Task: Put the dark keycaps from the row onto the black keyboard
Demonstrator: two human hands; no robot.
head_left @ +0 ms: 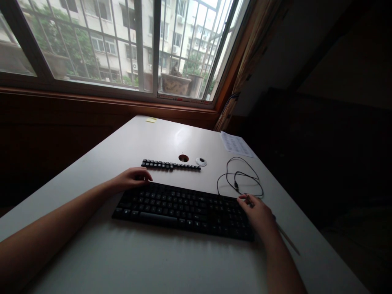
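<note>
A black keyboard (183,210) lies on the white table, slightly askew, with its space bar towards me. At its back left corner, my left hand (136,177) is closed on the edge with curled fingers. My right hand (252,206) grips the back right corner, thumb and fingers bent around it; part of its grip is in shadow. Just behind the keyboard, loose black keycaps (170,165) stand lined up in rows. A thin black cable (241,175) leaves the keyboard's back edge and lies in loops, its plug among them.
A thin rod-like tool (288,239) lies beside my right wrist, partly hidden. Behind the keycaps are a round cable hole (183,158) in the table (122,261) and its loose cover (201,162). Printed paper (236,145) and a yellow note (151,120) lie farther back, near a barred window.
</note>
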